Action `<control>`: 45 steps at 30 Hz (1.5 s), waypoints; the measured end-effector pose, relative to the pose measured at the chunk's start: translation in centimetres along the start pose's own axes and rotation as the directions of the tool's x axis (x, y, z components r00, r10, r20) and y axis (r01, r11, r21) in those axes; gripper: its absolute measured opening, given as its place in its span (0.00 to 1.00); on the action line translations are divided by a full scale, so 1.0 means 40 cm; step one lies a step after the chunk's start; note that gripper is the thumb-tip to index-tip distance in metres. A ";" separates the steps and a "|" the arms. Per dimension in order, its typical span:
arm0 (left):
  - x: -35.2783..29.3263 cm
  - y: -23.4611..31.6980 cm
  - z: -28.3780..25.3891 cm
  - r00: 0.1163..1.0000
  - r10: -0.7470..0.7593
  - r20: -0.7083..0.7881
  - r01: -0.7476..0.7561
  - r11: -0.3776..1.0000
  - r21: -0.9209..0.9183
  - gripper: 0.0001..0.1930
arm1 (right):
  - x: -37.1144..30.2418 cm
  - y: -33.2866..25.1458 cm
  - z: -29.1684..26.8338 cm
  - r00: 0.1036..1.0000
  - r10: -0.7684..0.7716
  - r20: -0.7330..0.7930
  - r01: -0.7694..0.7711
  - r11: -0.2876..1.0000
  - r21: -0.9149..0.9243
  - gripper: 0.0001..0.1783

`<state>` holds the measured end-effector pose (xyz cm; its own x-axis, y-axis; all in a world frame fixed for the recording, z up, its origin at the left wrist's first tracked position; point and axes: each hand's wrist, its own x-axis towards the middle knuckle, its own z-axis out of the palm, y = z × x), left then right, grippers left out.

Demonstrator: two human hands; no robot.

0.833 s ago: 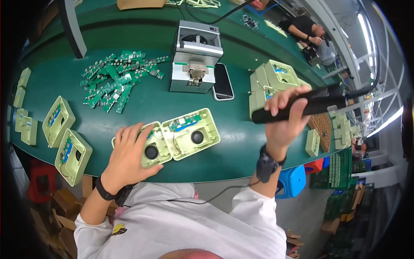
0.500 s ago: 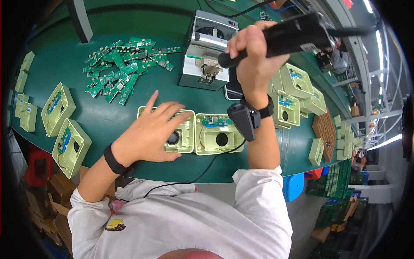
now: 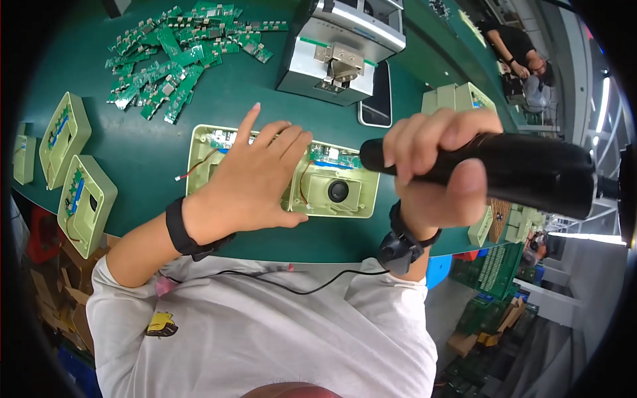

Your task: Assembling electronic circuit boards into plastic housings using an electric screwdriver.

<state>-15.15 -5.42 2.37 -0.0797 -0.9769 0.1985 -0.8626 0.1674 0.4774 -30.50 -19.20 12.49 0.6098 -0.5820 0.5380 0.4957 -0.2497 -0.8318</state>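
My right hand [image 3: 438, 159] is wrapped around a black electric screwdriver [image 3: 537, 169], its nose pointing left at the right end of a green circuit board [image 3: 337, 156]. That board sits in a pale green plastic housing [image 3: 364, 207], along with a round black speaker [image 3: 338, 191] and a thin cable. Whether the bit touches the board is hard to see. My left hand [image 3: 249, 176] lies flat with fingers spread across a second pale green housing [image 3: 198, 142] and the near edge of the first. It hides most of that second housing, where a red and black lead sticks out.
Behind the housings stand a silver screw feeder [image 3: 308, 73] and a phone [image 3: 376, 99]. A heap of green circuit boards [image 3: 176, 60] lies at the far left. More filled housings [image 3: 86, 205] stand left and right. A co-worker [image 3: 521, 56] sits at the far right.
My right hand has brought the screwdriver from the screw feeder toward me, down to the right housing. My left hand has shifted slightly right over the housings. The view has tilted nearer.
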 end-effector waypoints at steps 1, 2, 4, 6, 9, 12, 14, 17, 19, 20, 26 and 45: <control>-0.001 -0.003 0.001 1.000 0.000 -0.001 0.000 1.000 -0.005 0.54 | -0.016 0.001 -0.004 0.999 0.018 0.046 -0.015 0.998 -0.064 0.16; -0.002 -0.005 0.003 1.000 0.000 -0.001 0.000 1.000 -0.008 0.54 | -0.025 0.010 -0.006 0.999 0.024 0.044 -0.021 0.998 -0.063 0.16; -0.004 -0.006 0.002 1.000 -0.014 0.020 0.014 1.000 -0.005 0.54 | -0.041 0.036 -0.002 0.999 0.040 0.029 -0.037 0.997 -0.073 0.18; -0.005 -0.005 0.004 0.998 -0.034 0.051 0.033 0.999 0.010 0.56 | -0.047 0.051 0.004 0.999 0.049 0.020 -0.047 0.996 -0.077 0.18; -0.005 -0.003 0.010 1.000 -0.019 0.020 0.019 1.000 0.003 0.55 | -0.049 0.067 0.012 0.999 0.030 0.024 -0.028 0.996 -0.080 0.20; -0.006 -0.002 0.011 1.000 -0.013 0.000 0.013 1.000 0.004 0.54 | -0.060 0.096 0.012 1.000 0.027 0.014 -0.025 0.989 -0.145 0.20; -0.004 -0.003 0.011 1.000 -0.009 -0.004 0.009 1.000 0.010 0.54 | -0.062 0.105 0.015 1.000 0.025 0.013 -0.023 0.984 -0.178 0.20; -0.001 -0.008 0.010 1.000 -0.007 -0.020 0.007 1.000 0.016 0.54 | -0.058 0.107 0.031 0.999 0.034 -0.040 -0.039 0.993 -0.116 0.19; -0.003 -0.013 0.009 0.999 -0.006 -0.032 0.007 1.000 0.022 0.53 | -0.057 0.108 0.037 0.999 0.038 -0.029 -0.041 0.994 -0.105 0.19; -0.007 -0.014 0.009 0.999 -0.002 -0.035 0.002 1.000 0.007 0.53 | -0.058 0.108 0.039 0.999 0.041 -0.022 -0.043 0.995 -0.095 0.20; -0.012 -0.013 0.001 1.000 0.003 -0.029 -0.004 1.000 -0.020 0.52 | -0.030 0.103 0.035 0.997 0.038 0.073 -0.021 0.975 -0.223 0.19; -0.028 -0.046 -0.022 0.995 -0.045 -0.092 0.048 0.999 0.024 0.54 | -0.003 0.042 -0.027 0.996 -0.068 -0.064 0.058 0.987 -0.148 0.12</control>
<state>-13.03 -4.51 2.02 0.0058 -0.9669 0.2549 -0.8773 0.1174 0.4654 -30.40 -20.38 10.86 0.5343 -0.6118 0.5833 0.4327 -0.3949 -0.8105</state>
